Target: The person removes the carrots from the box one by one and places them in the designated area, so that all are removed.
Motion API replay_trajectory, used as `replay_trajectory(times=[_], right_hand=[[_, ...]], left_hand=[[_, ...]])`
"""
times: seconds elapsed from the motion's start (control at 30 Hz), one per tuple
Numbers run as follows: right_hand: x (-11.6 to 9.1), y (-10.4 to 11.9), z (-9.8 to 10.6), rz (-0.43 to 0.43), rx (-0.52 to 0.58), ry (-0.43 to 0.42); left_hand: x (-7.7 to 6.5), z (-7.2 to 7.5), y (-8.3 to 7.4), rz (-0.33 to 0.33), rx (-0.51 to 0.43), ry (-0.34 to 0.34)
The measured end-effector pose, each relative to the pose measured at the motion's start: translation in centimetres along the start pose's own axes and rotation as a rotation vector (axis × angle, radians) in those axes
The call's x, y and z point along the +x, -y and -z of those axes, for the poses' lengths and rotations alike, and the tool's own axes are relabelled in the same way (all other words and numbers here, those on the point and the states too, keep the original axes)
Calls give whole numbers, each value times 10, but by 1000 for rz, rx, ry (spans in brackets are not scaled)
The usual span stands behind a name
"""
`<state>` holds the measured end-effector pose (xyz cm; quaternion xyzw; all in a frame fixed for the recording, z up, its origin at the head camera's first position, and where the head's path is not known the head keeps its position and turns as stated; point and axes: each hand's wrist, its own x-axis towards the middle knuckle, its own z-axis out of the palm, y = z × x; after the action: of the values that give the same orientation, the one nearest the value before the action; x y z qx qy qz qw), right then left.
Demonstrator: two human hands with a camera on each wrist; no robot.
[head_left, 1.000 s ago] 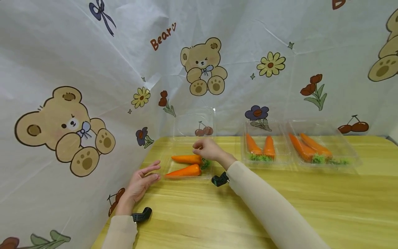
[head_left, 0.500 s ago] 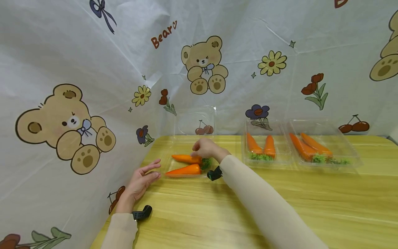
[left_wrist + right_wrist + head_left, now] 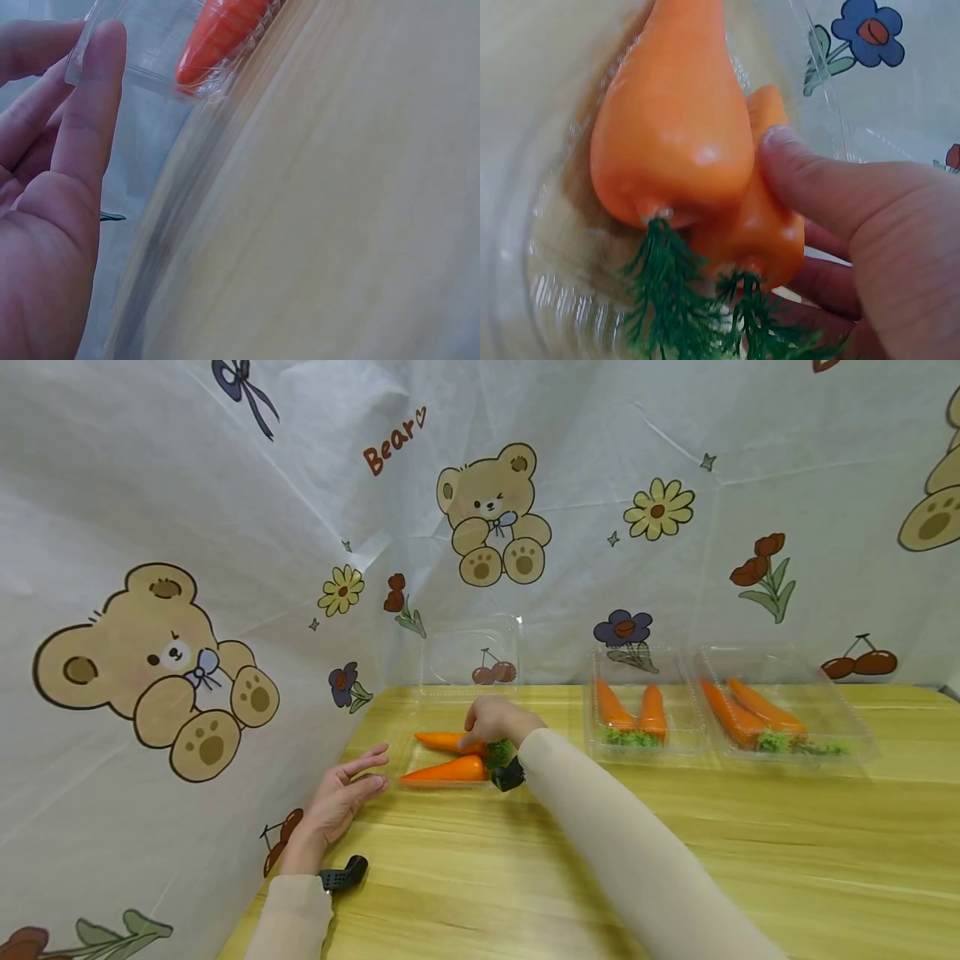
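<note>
A clear plastic clamshell box (image 3: 146,45) stands at the table's far left, its lid (image 3: 450,652) raised against the back sheet. Two orange carrots (image 3: 450,770) with green tops lie in it, tips to the left. My left hand (image 3: 333,806) holds the box's left end, with the wall between thumb and fingers in the left wrist view. Reaching in from the right, my right hand (image 3: 501,722) grips the rear carrot (image 3: 769,217). Its thumb presses the thick end, and the fingers go behind it, partly hidden. The front carrot (image 3: 675,127) lies beside it.
To the right stand two more clear boxes, a nearer one (image 3: 693,739) and a far right one (image 3: 847,718), each with two carrots. A printed sheet (image 3: 570,460) walls the back and left side of the wooden table (image 3: 525,877).
My right hand has come down and slightly forward from above the box onto the rear carrot's thick end. The left hand has stayed at the box's left end.
</note>
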<state>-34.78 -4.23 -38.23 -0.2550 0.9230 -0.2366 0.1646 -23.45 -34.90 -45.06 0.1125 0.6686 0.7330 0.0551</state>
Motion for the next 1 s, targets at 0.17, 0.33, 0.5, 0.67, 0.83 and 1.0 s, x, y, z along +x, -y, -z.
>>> replay_trajectory(times=[0.17, 0.33, 0.5, 0.67, 0.83, 1.0], right_hand=[[-2, 3, -3, -25, 10, 28], [0, 2, -9, -49, -11, 12], [1, 1, -9, -31, -42, -10], [3, -1, -8, -20, -16, -17], [4, -5, -5, 9, 17, -46], [0, -5, -1, 43, 36, -80]], left_hand=[[-1, 0, 0, 8, 9, -6], [-3, 0, 1, 14, 4, -12], [-2, -1, 0, 13, 6, -19], [0, -1, 1, 4, 11, -12], [-1, 2, 4, 8, 27, 5], [-1, 3, 4, 9, 40, 6]])
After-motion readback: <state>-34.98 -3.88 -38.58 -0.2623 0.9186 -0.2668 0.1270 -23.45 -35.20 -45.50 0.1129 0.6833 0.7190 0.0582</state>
